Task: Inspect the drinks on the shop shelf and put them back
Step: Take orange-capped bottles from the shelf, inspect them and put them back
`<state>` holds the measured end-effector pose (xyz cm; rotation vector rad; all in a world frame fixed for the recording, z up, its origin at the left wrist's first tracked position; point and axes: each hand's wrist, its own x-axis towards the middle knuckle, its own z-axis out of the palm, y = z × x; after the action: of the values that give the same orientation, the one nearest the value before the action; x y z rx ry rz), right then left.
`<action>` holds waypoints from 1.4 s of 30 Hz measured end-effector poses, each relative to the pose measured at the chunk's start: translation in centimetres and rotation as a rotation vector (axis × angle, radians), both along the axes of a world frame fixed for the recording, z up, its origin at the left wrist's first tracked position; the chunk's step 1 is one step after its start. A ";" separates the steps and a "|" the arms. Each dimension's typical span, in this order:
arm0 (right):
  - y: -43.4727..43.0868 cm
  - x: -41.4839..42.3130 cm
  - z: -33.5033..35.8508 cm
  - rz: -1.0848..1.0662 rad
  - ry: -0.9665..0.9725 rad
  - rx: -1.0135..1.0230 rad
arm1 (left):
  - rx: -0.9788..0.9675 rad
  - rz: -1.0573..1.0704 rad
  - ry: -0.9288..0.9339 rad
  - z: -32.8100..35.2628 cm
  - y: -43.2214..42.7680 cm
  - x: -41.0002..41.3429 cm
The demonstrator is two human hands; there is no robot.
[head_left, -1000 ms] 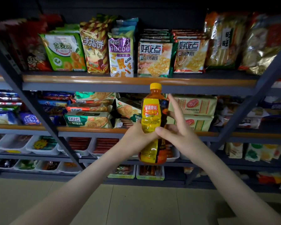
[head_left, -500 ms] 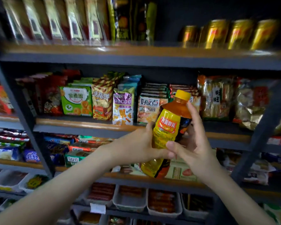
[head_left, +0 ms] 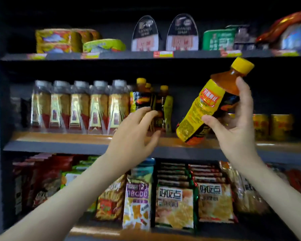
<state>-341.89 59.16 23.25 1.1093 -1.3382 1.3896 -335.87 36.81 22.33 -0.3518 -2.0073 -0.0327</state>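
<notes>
Two bare hands are raised before the wooden-edged drinks shelf (head_left: pixel 59 138). The right hand (head_left: pixel 236 129), at 3 o'clock of the view, curls thumb and fingers round a smooth plastic bottle (head_left: pixel 205 108) of amber drink with a glossy yellow label. The bottle is tilted, its yellow cap (head_left: pixel 242 66) pointing to 1 o'clock and its base just above the shelf board.

The left hand (head_left: pixel 134 134), at centre, has loosely spread fingers and holds nothing. It reaches in front of the dark-labelled, yellow-capped bottles (head_left: pixel 142 100), at least three of them; contact cannot be told. Five clear white-capped bottles (head_left: pixel 78 106) stand at its 9 o'clock.
</notes>
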 end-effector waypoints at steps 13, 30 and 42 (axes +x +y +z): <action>-1.6 -5.1 4.7 -0.260 -0.212 0.250 | -0.334 0.131 0.158 4.7 -5.6 -8.8; -5.0 -15.2 6.1 -0.646 -0.484 0.839 | -0.382 0.133 0.212 5.3 -7.0 -11.6; -6.6 -18.9 7.3 -0.916 -0.278 1.059 | -0.378 0.148 0.270 5.0 -6.8 -11.9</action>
<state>-360.75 52.60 30.52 0.6818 -2.4726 0.0881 -347.76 30.03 27.29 -0.4208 -1.7594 0.4690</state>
